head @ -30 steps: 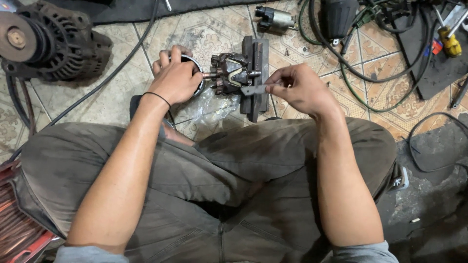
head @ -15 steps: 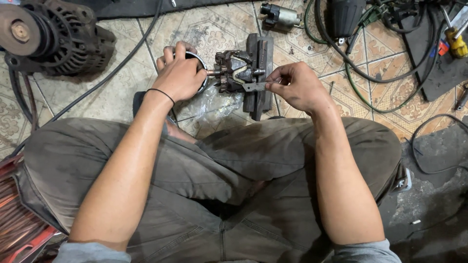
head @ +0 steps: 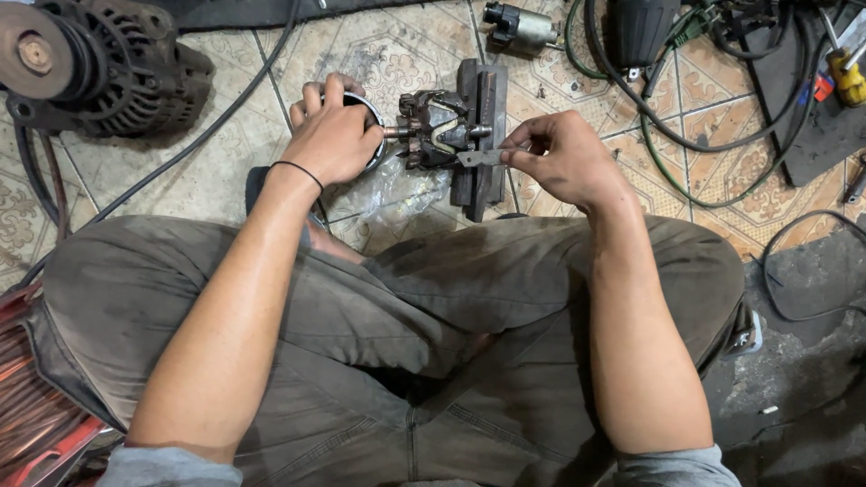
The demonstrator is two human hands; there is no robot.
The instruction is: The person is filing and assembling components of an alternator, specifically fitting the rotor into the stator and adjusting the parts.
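Note:
My left hand [head: 332,135] is closed around the shaft end of a dark claw-pole rotor [head: 437,129], over a round metal ring on the floor. The rotor lies sideways against an upright dark metal block [head: 482,185]. My right hand [head: 557,159] pinches a small flat grey metal strip [head: 476,158], its tip touching the rotor's side. A black band circles my left wrist. Crumpled clear plastic [head: 390,193] lies under the rotor.
A large alternator with pulley [head: 86,63] sits at top left. A small motor part [head: 518,27], black and green cables [head: 649,126], a yellow-handled tool [head: 846,79] and a black mat lie at top right. A red tray [head: 36,424] is at bottom left.
The view has shifted slightly. My right hand has drawn the metal strip a little lower along the rotor; my left hand keeps its grip on the shaft.

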